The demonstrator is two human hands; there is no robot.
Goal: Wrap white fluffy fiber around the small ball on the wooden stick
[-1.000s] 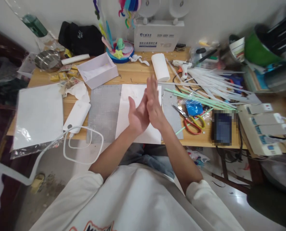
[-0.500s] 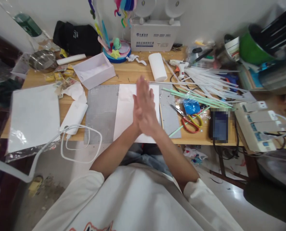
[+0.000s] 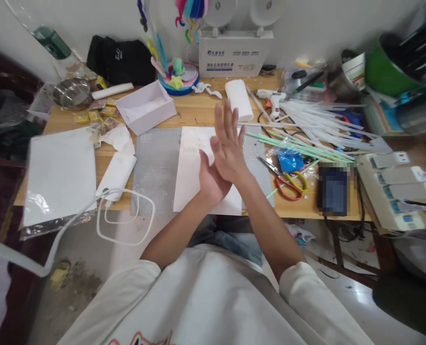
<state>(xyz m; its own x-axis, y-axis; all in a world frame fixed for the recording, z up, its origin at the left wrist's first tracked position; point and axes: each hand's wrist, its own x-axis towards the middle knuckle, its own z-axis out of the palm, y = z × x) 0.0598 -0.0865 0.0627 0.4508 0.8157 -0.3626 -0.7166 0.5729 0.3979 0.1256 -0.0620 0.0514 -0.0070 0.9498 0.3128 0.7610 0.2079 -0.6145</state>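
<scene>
My right hand (image 3: 229, 146) lies palm down across my left hand (image 3: 213, 179), above a white sheet of paper (image 3: 187, 177). The right fingers are stretched out and slightly apart. Of the left hand, the thumb and the heel of the palm show, with the thumb sticking out straight; its other fingers are mostly covered by the right hand. Whether anything lies between the palms is hidden. Under the paper is a grey cutting mat (image 3: 155, 163). Scissors (image 3: 286, 184) with red and yellow handles rest to the right of the hands.
Beyond the paper stand a white box (image 3: 146, 112) and a white roll (image 3: 239, 100). A glue gun (image 3: 274, 100), white sticks (image 3: 317, 120) and green sticks (image 3: 299, 146) lie to the right, near a power strip (image 3: 392, 191). A white cable (image 3: 153, 211) loops over the front edge at left.
My right hand has slid against the left, and the two hands now cross at an angle instead of lying nearly aligned. The view has shifted slightly, so the table sits a little further right.
</scene>
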